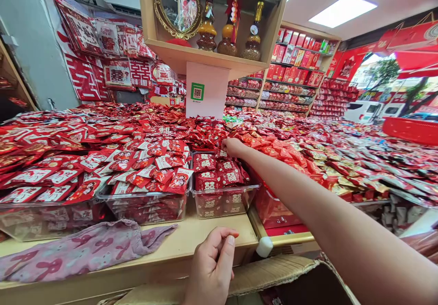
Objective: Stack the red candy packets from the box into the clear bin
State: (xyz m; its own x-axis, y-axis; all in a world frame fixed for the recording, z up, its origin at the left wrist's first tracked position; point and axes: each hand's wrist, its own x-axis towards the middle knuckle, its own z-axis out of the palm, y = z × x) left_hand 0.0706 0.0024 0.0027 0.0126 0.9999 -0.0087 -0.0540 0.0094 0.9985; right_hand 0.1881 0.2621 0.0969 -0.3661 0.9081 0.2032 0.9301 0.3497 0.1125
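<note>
My right hand point(233, 147) reaches to the back of a clear plastic bin and pinches a small dark red packet point(221, 153) with a white pattern. Below it in the bin point(224, 189), more dark red packets point(207, 177) printed with white double-happiness characters stand in rows. My left hand point(212, 261) is near the counter's front edge, above a cardboard box point(270, 271). Its fingers are curled in with the thumb against them, and nothing shows in them.
Left of the bin, another clear bin point(145, 198) is heaped with red and white packets. A pink patterned cloth point(85, 250) lies along the counter front. Red trays of packets extend right. A sign with a QR code point(207, 90) stands behind, below a wooden display shelf point(208, 58).
</note>
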